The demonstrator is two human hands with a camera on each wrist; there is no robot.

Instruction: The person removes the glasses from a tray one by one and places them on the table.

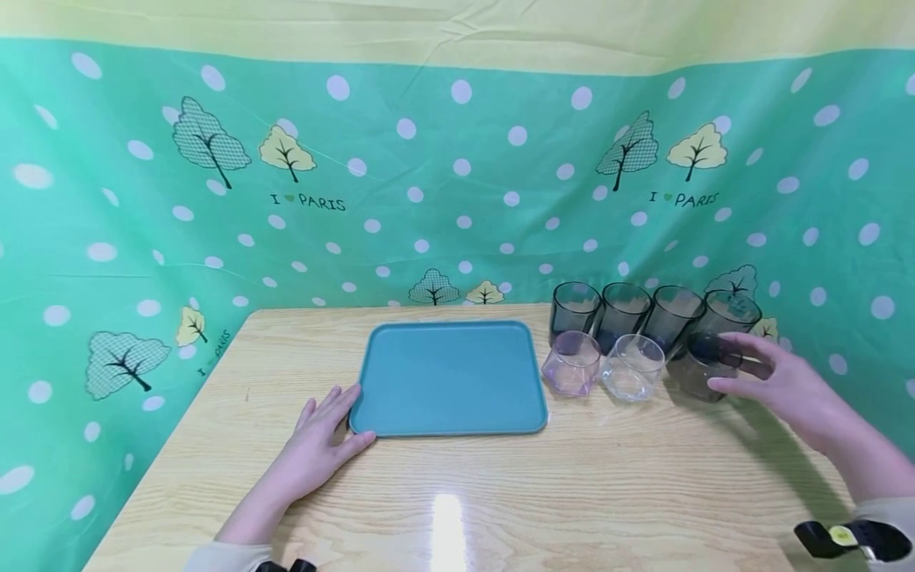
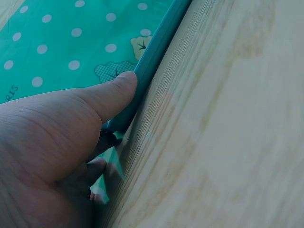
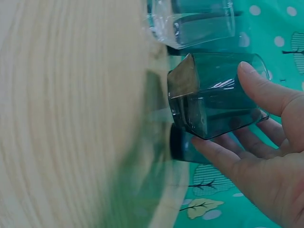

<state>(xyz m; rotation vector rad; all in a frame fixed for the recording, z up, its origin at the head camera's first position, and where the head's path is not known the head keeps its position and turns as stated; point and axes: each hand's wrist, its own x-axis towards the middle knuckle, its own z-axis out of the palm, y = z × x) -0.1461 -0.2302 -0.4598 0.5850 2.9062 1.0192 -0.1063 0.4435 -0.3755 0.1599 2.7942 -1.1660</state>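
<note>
On the tabletop lies a blue-green tray (image 1: 450,380). My left hand (image 1: 314,449) rests at its near left corner, fingers at the left side and thumb on the near edge; the left wrist view shows the thumb along the tray's rim (image 2: 164,45). At the right, my right hand (image 1: 775,381) holds a short smoky grey glass (image 1: 695,373). In the right wrist view this angular-based glass (image 3: 209,95) sits between the thumb and the fingers. Left of it stand a clear short glass (image 1: 633,369) and a pinkish one (image 1: 573,365).
Behind the short glasses stands a row of several tall dark glasses (image 1: 623,314) at the table's back right. A green polka-dot cloth (image 1: 457,238) hangs behind the wooden table (image 1: 543,500) and along both sides.
</note>
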